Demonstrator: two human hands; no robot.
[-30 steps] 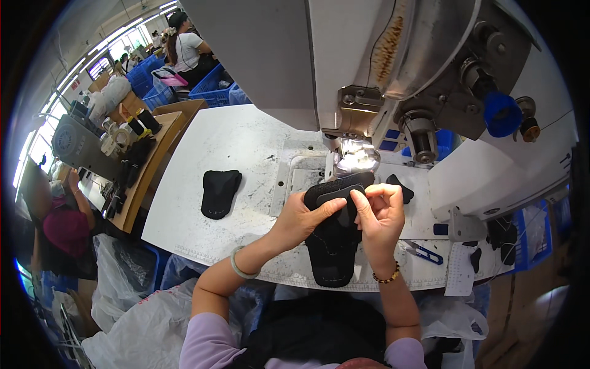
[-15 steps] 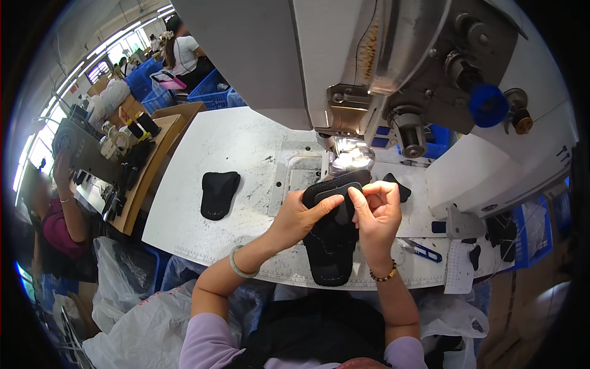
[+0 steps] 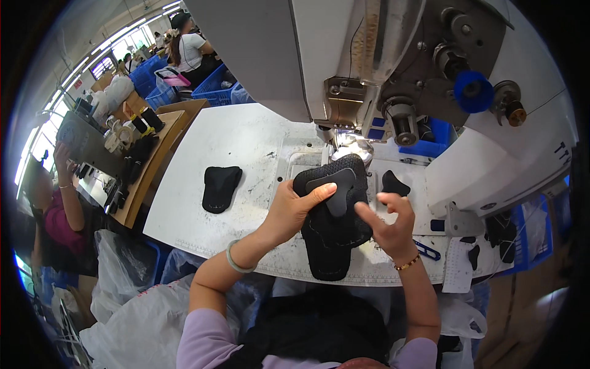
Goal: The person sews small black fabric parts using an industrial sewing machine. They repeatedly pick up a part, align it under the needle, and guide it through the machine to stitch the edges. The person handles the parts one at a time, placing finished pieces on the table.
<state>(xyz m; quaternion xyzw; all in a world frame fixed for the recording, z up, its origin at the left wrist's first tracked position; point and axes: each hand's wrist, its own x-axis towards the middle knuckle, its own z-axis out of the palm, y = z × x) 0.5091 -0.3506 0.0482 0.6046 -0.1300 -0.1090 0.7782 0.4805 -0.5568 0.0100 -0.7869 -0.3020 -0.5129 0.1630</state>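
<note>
My left hand [image 3: 287, 212] grips a black padded fabric piece [image 3: 353, 229], its thumb lying on top. A smooth dark patch [image 3: 340, 198] lies on the piece's textured face, partly under that thumb. Open beside the piece's right edge is my right hand [image 3: 394, 229], fingers apart and thumb tip overlapping the edge; whether it touches cannot be told. Below the held piece, another black piece [image 3: 329, 263] reaches toward the table's front edge. A similar black piece [image 3: 221, 188] rests on the table to the left. A small black cutout [image 3: 395, 183] lies to the right.
A sewing machine [image 3: 350, 104] with a lit needle area stands over the white table [image 3: 184, 209]. Blue-handled thread snips [image 3: 426, 250] and a white paper sheet [image 3: 460, 265] lie at right. Plastic bags [image 3: 138, 326] hang below the front edge. A co-worker [image 3: 64, 209] sits at left.
My right hand has let go of the patch and moved right and slightly down, its fingers spreading. My left hand keeps hold of the black piece, which is now tilted and turned.
</note>
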